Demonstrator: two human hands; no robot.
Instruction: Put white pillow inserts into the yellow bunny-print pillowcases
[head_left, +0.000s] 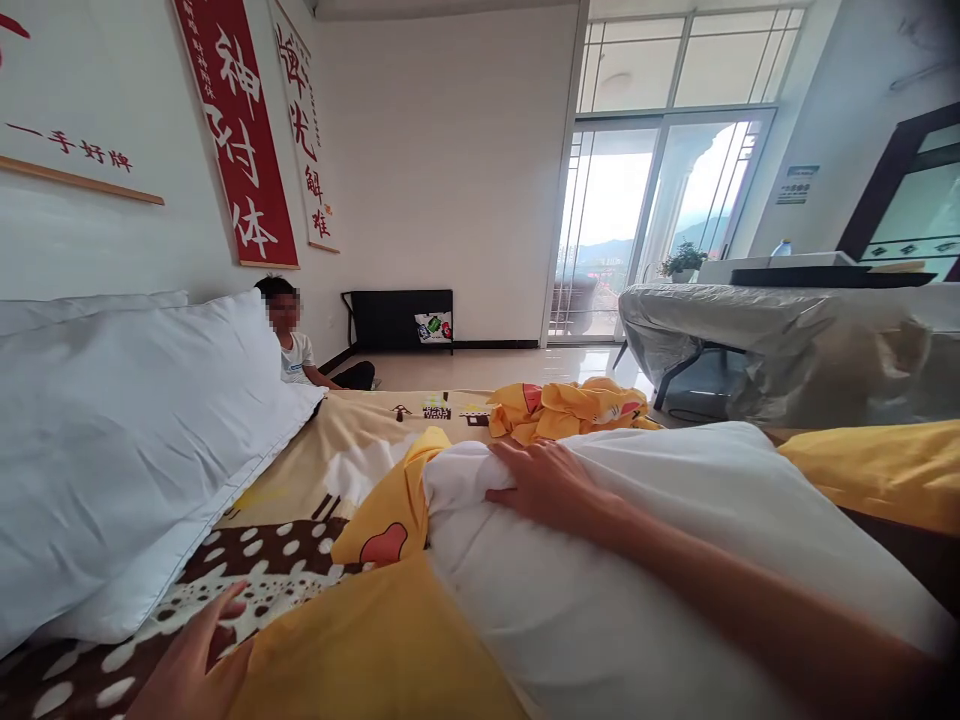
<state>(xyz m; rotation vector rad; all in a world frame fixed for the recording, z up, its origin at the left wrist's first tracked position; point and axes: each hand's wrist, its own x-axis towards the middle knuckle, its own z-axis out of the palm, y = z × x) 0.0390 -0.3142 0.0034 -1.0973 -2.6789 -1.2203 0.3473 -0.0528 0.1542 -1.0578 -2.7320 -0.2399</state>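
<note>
A white pillow (600, 600) lies across the bed in front of me, partly within a yellow pillowcase (367, 640) that has a pink patch printed on it. My right hand (544, 485) reaches over the pillow and grips its bunched far end, thumb and fingers apart around the fabric. At the lower left, my left hand (199, 655) is beside the pillowcase's edge with its fingers apart. The lower part of that hand is cut off by the frame, and the yellow cloth borders it.
White pillows (142, 430) are piled at the left. A crumpled yellow cloth (570, 408) rests at the bed's far edge, and another yellow cloth (885, 475) is at the right. A person (300, 350) sits low beyond the pillows. A plastic-covered table (810, 340) stands near the glass doors.
</note>
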